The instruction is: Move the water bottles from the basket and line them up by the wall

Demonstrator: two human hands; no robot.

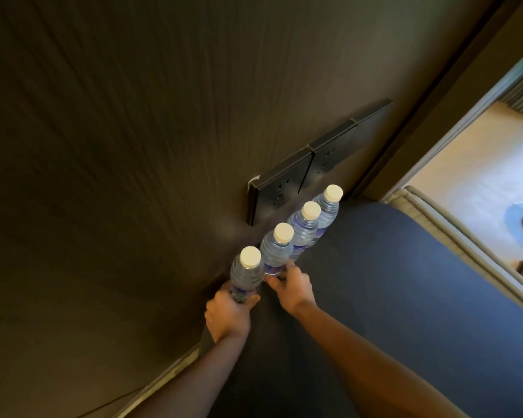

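Observation:
Several clear water bottles with white caps stand upright in a row on a dark blue surface (405,282), close along the dark wood wall (118,146). My left hand (228,315) is wrapped around the base of the nearest bottle (246,274). My right hand (292,286) rests its fingers on the lower part of the second bottle (277,251). Beyond it stand the third bottle (305,227) and the farthest bottle (328,208). No basket is in view.
A dark panel of wall sockets (287,182) juts out from the wall right behind the bottles. The blue surface has a pale piped edge (453,233) on the right; beyond it lies a light floor (480,182).

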